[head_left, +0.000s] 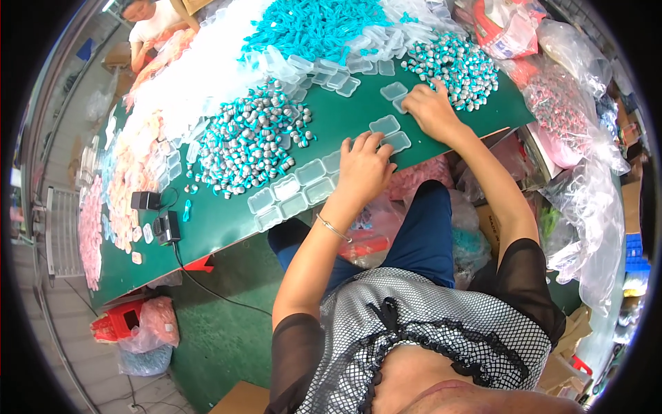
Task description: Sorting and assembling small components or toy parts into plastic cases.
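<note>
Left hand (365,165): palm down over the row of cases, fingers spread and bent, fingertips among the cases; whether it grips one, I cannot tell.
Right hand (433,114): farther and to the right, fingertips at the edge of a clear case near the right heap; whether they pinch it or only touch it, I cannot tell.
Cases (310,171): clear, in two rows along the near edge of the table, running from left of the left hand, beneath it, to just right of it; two more lie by the right hand's fingertips.
Left heap (241,141): grey-and-teal pieces, left of the left hand, beyond the rows.
Right heap (455,69): similar pieces, just beyond the right hand.
Far heap (314,27): teal pieces, with more clear cases piled about it.
Left end: pink pieces (138,176) and a black device (166,228) with a cable.
Table (341,114): green.
Right side: clear plastic bags (572,52).
Far left: another person (162,21), seated by the table.
</note>
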Tool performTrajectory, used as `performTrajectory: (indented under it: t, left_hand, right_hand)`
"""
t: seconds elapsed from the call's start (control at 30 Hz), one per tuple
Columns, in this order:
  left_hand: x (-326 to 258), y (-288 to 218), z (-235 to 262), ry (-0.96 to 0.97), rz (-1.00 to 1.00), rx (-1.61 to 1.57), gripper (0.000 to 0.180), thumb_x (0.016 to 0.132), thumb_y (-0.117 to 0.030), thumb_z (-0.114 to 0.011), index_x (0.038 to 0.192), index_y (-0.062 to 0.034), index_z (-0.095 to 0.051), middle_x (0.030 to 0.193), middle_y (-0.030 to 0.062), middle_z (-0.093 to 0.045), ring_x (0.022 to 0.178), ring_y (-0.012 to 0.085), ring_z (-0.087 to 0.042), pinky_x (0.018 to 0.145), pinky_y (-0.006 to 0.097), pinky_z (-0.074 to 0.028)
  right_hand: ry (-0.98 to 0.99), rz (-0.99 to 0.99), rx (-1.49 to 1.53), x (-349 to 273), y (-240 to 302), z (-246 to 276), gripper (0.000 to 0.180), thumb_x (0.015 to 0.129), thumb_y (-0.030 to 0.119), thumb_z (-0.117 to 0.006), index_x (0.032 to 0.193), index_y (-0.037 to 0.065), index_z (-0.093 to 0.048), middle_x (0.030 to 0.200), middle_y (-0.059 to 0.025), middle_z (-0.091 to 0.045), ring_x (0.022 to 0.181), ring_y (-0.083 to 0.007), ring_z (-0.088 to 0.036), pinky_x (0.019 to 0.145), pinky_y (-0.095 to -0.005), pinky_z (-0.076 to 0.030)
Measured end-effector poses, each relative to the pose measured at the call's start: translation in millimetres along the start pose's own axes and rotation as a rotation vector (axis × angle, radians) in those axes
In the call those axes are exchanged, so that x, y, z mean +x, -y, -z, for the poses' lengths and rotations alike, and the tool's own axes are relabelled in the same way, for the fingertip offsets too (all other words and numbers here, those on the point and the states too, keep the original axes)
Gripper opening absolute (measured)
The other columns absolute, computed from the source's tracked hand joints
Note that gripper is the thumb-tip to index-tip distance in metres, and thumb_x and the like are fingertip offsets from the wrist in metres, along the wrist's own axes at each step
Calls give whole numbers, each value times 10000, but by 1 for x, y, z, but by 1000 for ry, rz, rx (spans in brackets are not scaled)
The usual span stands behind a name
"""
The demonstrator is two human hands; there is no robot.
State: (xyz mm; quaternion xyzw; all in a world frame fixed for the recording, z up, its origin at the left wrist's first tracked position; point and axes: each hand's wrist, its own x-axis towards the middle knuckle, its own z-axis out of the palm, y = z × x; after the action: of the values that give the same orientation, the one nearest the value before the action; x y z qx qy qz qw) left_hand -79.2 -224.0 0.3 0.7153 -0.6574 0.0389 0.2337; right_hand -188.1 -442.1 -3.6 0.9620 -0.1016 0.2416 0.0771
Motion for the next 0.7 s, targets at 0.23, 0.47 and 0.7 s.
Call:
performTrajectory:
  t: [0.23, 0.47, 0.7]
  left_hand:
    - [-8, 3, -1, -84, -46, -13, 284, 757, -180, -712, 1021, -96, -649, 1214, 101, -570, 1173, 304, -508, 965, 478, -392]
    - [-19, 9, 3, -99, -67, -40, 258, 762, -163, -703, 1005, -98, -647, 1193, 104, -580, 1147, 309, -523, 953, 453, -405]
    - [-23, 9, 5, -95, -78, -23, 274, 762, -164, -703, 1020, -99, -642, 1196, 102, -579, 1148, 313, -522, 966, 453, -399]
  right_hand:
    - [-31, 15, 198, -35, 38, 30, 94, 802, 55, -619, 872, 118, -613, 859, -30, -578, 932, -230, -565, 979, -527, -344]
    - [165, 40, 368, -22, 37, 45, 131, 795, 49, -639, 910, 104, -607, 881, -45, -608, 939, -244, -578, 914, -432, -381]
    - [-55, 38, 315, 70, 27, -32, 127, 805, 84, -652, 925, 83, -612, 1031, -65, -602, 984, -280, -566, 814, -408, -451]
